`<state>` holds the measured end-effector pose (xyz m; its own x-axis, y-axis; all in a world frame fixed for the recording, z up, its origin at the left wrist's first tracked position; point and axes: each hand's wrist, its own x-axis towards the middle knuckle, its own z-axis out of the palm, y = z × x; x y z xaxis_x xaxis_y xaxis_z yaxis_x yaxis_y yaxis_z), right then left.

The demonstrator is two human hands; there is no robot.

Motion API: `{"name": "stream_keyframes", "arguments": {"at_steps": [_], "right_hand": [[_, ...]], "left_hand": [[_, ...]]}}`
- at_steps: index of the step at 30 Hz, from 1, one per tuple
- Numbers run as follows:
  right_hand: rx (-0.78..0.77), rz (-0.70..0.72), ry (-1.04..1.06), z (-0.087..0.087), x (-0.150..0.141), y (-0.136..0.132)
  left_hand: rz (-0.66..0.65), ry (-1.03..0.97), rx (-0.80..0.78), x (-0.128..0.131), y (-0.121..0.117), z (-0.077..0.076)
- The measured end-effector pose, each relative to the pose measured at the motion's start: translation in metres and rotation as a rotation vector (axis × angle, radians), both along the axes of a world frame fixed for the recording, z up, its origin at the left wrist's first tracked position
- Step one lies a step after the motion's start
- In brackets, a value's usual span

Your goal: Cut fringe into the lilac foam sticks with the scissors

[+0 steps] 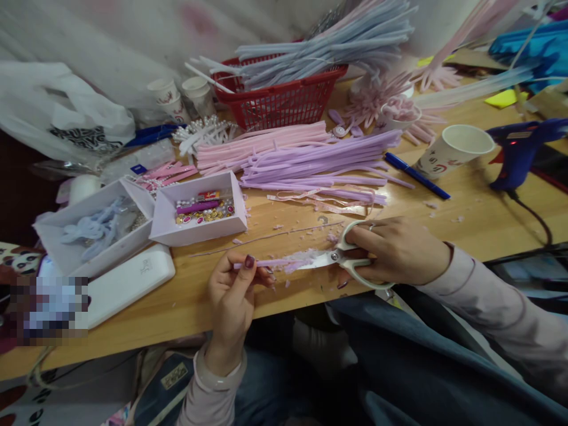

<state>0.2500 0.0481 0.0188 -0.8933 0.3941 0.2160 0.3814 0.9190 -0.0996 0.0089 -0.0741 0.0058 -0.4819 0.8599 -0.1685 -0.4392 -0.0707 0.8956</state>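
Observation:
Between thumb and fingers, my left hand pinches a short lilac pipe cleaner above the table's front edge. My right hand has its fingers through the handles of white-handled scissors. The scissor blades point left and meet the far end of the pipe cleaner, where the fuzz looks ragged. Bits of lilac fluff lie on the wood around the blades. Behind the hands lies a bundle of lilac pipe cleaners, with a pink bundle beside it.
A white box of beads and another of pale blue pieces stand left, behind a white case. A red basket holds blue-grey stems. On the right are a blue marker, a paper cup and a blue glue gun.

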Motion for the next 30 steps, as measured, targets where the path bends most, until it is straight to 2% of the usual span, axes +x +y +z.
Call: {"name": "stream_keyframes", "arguments": {"at_steps": [8, 15, 21, 30], "right_hand": [[0.037, -0.054, -0.006, -0.0053, -0.0052, -0.0046], [0.066, -0.044, -0.002, -0.0035, -0.0065, -0.0035], [0.076, -0.045, -0.036, -0.0007, -0.0002, -0.0018], [0.107, 0.012, -0.013, -0.0048, -0.0073, -0.0005]], "left_hand": [[-0.016, 0.011, 0.007, -0.0001, -0.0015, -0.0013], [-0.089, 0.013, 0.039, -0.0011, -0.0016, 0.0001], [-0.062, -0.012, 0.03, -0.0011, 0.0001, 0.0001], [-0.028, -0.021, 0.015, -0.0017, -0.0011, 0.0001]]}}
